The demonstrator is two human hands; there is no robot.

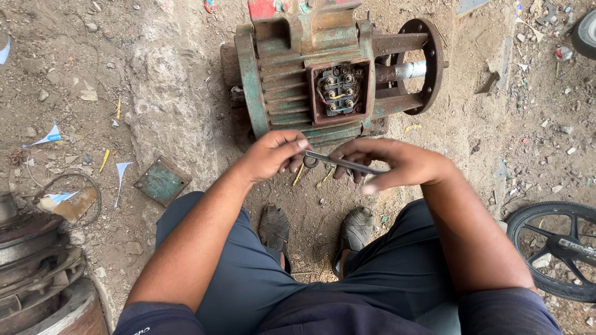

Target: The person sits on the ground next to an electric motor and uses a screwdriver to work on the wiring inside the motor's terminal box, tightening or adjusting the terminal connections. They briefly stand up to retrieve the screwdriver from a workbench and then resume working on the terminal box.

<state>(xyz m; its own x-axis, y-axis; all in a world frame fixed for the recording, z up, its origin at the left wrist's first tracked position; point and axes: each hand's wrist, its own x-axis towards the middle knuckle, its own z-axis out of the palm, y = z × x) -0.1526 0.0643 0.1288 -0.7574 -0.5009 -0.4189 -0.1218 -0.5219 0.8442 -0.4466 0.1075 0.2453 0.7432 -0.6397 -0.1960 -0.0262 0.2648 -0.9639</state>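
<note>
My left hand (pixel 273 155) and my right hand (pixel 391 164) both hold a thin grey metal spanner (pixel 338 162) between them, its ring end by my left fingers. Just beyond the hands lies an old green electric motor (pixel 292 87) on the dirt ground. Its terminal box (pixel 339 92) is open, showing several brass studs and wires. The motor's shaft (pixel 406 69) points to the right through a round rusty flange. I squat with both sandalled feet below the hands.
A square green cover plate (pixel 161 180) lies on the ground at left. A rusty round machine part (pixel 37 267) fills the bottom-left corner. A black wheel (pixel 555 248) sits at right. Small stones and scraps are scattered around.
</note>
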